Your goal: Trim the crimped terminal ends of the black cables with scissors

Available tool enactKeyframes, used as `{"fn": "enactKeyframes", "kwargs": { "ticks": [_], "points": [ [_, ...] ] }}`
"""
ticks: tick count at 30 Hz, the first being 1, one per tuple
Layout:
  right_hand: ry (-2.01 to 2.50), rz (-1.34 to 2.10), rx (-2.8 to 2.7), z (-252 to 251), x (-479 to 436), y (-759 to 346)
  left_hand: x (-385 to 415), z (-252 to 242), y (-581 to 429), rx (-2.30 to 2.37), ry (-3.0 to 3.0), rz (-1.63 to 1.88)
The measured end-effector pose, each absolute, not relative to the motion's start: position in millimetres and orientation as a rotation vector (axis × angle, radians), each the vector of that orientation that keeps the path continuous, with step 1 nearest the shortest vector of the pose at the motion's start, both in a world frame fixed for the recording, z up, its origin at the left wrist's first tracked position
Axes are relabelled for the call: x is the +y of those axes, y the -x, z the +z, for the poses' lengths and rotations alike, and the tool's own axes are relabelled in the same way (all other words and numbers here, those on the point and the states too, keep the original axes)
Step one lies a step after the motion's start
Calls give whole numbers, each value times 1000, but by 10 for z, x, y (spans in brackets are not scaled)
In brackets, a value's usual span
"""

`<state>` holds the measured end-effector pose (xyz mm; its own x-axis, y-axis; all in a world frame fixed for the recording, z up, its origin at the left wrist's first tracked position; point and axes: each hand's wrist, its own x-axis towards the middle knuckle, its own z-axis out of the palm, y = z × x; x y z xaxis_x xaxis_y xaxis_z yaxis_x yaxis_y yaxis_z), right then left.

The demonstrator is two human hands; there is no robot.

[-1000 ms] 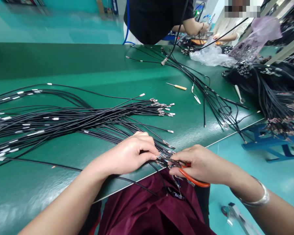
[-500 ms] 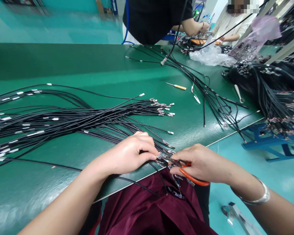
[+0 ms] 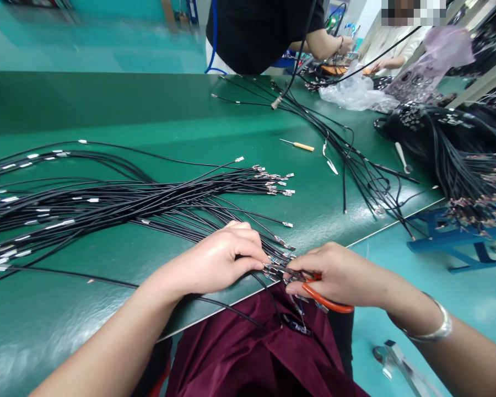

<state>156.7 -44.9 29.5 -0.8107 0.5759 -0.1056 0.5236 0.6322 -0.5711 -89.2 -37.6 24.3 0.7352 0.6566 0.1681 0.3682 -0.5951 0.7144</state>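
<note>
My left hand point(image 3: 227, 256) rests near the table's front edge, thumb and forefinger pinched on the metal-tipped end of a black cable. Close beside it, my right hand point(image 3: 334, 275) is wrapped round pliers with orange handles point(image 3: 328, 300). The pliers' jaws point left and meet the cable end at my left fingertips; exactly how they grip it is too small to tell. Several cable ends with metal terminals point(image 3: 287, 255) lie just behind the fingers. A bundle of black cables point(image 3: 149, 201) with white labels stretches left across the green table point(image 3: 119, 118).
A yellow-handled pick point(image 3: 303, 146) lies beyond my hands, near a second spread of black cables point(image 3: 339, 138). At right, a large cable heap point(image 3: 446, 143) hangs over a blue stool point(image 3: 430, 231). Plastic bags point(image 3: 357, 91) lie farther back. Two people point(image 3: 264, 36) are across the table.
Almost nothing differs. Both hands keep the same place and hold, with only a very slight shift of the view.
</note>
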Motion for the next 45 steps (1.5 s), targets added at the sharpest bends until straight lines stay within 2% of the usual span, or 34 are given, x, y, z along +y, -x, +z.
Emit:
{"fn": "enactKeyframes", "kwargs": {
  "ticks": [45],
  "points": [
    [1069, 1037, -2707, 268, -513, -1524, -394, 233, 880, 785, -2333, 512]
  ]
}}
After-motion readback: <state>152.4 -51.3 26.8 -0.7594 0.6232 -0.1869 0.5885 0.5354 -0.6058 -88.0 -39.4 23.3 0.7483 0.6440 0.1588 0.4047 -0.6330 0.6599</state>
